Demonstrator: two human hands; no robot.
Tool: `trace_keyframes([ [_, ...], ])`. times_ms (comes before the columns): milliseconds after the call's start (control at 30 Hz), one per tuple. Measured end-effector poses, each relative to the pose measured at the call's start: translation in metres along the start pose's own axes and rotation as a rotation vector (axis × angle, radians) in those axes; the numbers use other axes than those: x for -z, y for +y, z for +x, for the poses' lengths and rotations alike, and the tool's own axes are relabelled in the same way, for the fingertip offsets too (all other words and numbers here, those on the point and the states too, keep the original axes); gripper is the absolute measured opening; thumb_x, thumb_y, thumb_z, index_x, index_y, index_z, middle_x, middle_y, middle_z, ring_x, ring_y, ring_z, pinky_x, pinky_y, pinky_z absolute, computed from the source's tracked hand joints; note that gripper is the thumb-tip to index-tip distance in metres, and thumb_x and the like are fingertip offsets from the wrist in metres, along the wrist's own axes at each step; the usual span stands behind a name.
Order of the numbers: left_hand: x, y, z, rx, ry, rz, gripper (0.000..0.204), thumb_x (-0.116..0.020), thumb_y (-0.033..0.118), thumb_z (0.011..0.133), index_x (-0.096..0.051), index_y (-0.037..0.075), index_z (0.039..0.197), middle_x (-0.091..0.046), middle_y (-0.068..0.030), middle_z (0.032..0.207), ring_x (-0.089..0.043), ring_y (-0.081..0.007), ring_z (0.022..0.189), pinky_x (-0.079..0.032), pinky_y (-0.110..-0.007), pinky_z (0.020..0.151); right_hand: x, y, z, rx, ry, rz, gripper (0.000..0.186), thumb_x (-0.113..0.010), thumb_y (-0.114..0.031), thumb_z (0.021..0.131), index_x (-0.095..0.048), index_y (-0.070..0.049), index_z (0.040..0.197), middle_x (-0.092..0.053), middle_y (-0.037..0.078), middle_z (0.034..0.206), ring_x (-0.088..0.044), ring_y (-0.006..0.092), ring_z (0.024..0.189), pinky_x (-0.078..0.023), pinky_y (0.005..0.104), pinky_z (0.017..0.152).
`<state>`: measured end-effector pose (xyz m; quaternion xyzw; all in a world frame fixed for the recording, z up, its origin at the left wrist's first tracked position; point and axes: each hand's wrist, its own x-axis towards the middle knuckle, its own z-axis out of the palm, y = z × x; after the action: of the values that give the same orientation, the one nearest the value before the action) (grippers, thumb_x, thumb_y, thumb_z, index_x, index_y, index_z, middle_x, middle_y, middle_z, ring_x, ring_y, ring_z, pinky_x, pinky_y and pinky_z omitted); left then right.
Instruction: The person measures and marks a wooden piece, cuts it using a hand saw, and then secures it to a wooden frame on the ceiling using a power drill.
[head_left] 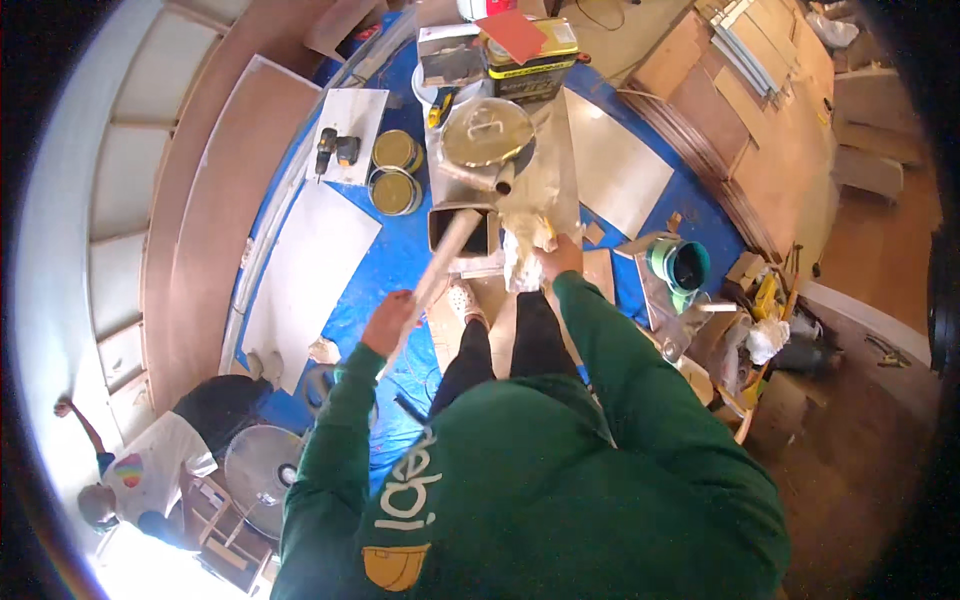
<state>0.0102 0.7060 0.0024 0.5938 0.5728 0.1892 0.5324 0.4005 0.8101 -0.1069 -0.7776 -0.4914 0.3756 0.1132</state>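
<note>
The pale strip (440, 258) sits in your left hand (388, 322), fingers clenched around it, its far end reaching up and to the right of that hand, by a hollow box (434, 232). Your right hand (560, 259) grasps a crumpled whitish wad (522, 252) (cloth or paper, I cannot tell which), apart from the strip. I judge the work to be under way: strip and wad are both picked up, and neither is set down as finished. How much of the strip's surface is done or left does not show. Counting, you have one strip, one wad, one box; beyond your left hand, two round tins (395, 191) and one drill (327, 148); right of your right hand, one teal bucket (702, 263).
</note>
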Motion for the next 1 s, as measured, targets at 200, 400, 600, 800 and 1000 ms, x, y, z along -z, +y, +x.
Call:
trace_keyframes([
  [200, -0.025, 0.001, 0.08, 0.366, -0.075, -0.259, 0.049, -0.071, 0.024, 0.091, -0.06, -0.001, 0.132, -0.049, -0.0122, 0.142, -0.065, -0.0191, 0.097, -0.055, -0.03, 0.082, -0.028, -0.015, 0.03, -0.01, 0.034, -0.132, 0.045, -0.078, -0.022, 0.075, -0.06, -0.001, 0.11, -0.058, 0.025, 0.118, -0.061, 0.0443, 0.102, -0.051, 0.0496, 0.085],
  [400, -0.015, -0.004, 0.123, 0.381, -0.138, -0.108, 0.052, -0.077, 0.033, 0.084, -0.067, -0.002, 0.12, -0.037, -0.0184, 0.155, -0.067, -0.0277, 0.101, -0.054, -0.038, 0.087, 0.014, -0.005, 0.078, 0.32, 0.04, -0.148, 0.015, -0.067, -0.01, 0.082, -0.065, -0.001, 0.093, -0.065, 0.023, 0.086, -0.063, 0.0427, 0.089, -0.051, 0.05, 0.079],
  [600, 0.019, 0.046, 0.142, 0.296, -0.164, 0.208, 0.059, -0.079, 0.033, 0.079, -0.065, -0.002, 0.124, -0.04, -0.0161, 0.154, -0.059, -0.0302, 0.124, -0.05, -0.039, 0.101, 0.104, -0.082, 0.187, 0.678, 0.102, -0.222, 0.016, -0.063, -0.005, 0.082, -0.065, -0.003, 0.099, -0.063, 0.018, 0.101, -0.061, 0.0388, 0.098, -0.05, 0.0474, 0.084],
  [800, 0.046, 0.038, 0.165, 0.215, -0.222, 0.403, 0.079, -0.081, 0.043, 0.072, -0.056, 0.004, 0.136, -0.045, -0.0134, 0.151, -0.055, -0.0294, 0.128, -0.047, -0.039, 0.107, 0.076, -0.153, 0.224, 0.937, 0.191, -0.106, 0.025, -0.065, -0.007, 0.085, -0.067, -0.007, 0.109, -0.062, 0.015, 0.1, -0.062, 0.0382, 0.09, -0.051, 0.0475, 0.081],
  [1000, 0.046, 0.091, 0.158, 0.204, -0.204, 0.6, 0.074, -0.083, 0.045, 0.066, -0.065, 0.007, 0.126, -0.055, -0.0135, 0.132, -0.06, -0.032, 0.114, -0.05, -0.041, 0.099, 0.055, -0.059, 0.189, 0.48, 0.262, 0.109, 0.027, -0.074, -0.021, 0.088, -0.07, -0.006, 0.11, -0.067, 0.014, 0.1, -0.066, 0.0264, 0.089, -0.052, 0.0355, 0.078],
])
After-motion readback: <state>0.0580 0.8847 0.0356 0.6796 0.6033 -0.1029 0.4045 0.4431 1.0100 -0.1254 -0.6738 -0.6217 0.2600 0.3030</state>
